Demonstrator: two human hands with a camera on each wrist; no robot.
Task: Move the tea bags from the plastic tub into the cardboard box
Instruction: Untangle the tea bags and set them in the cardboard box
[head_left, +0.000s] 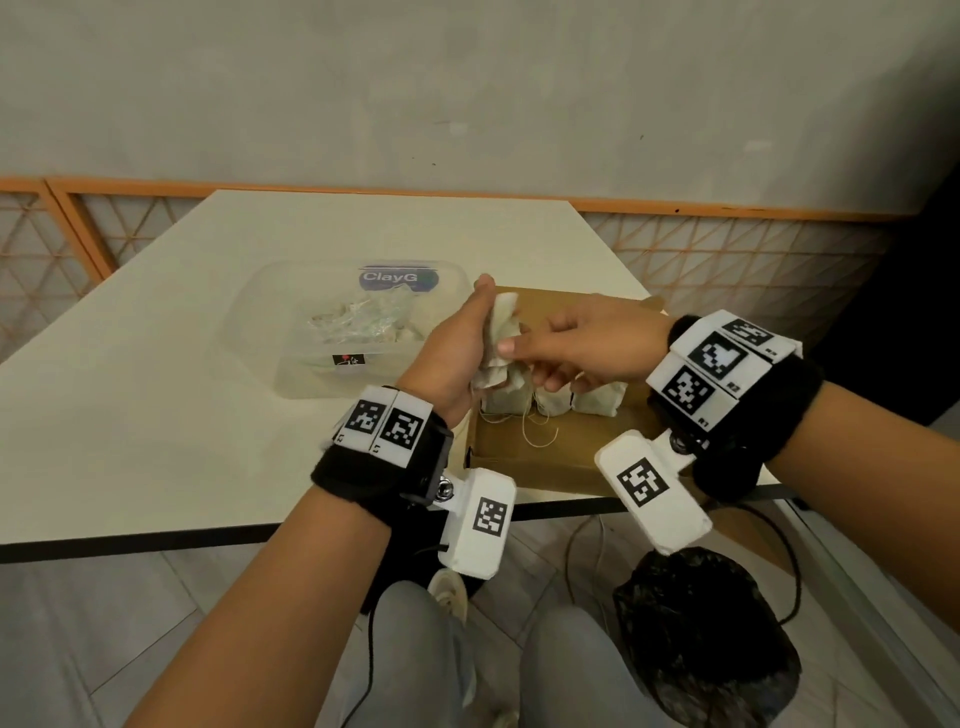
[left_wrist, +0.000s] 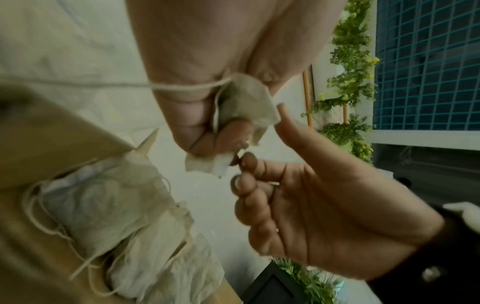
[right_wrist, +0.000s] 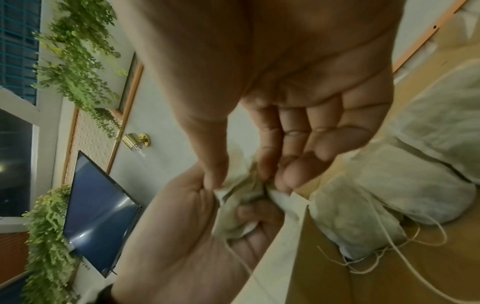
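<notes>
My left hand (head_left: 465, 345) grips a small bunch of pale tea bags (head_left: 503, 318) in its fist, just above the left edge of the brown cardboard box (head_left: 519, 460). From the right, my right hand (head_left: 522, 356) reaches across and pinches one tea bag (right_wrist: 244, 186) of that bunch between thumb and fingers. In the left wrist view the fingers (left_wrist: 245, 164) of the right hand nip the paper corner below the left fist (left_wrist: 200, 127). Several tea bags (head_left: 553, 402) with loose strings lie in a row inside the box. The clear plastic tub (head_left: 291, 364) to the left holds more tea bags (head_left: 363, 322).
Tub and box stand side by side on a white table (head_left: 156, 415), near its front right corner. A grey wall with an orange rail runs behind. Below the table edge are my knees, a dark bag (head_left: 706, 639) and cables on the floor.
</notes>
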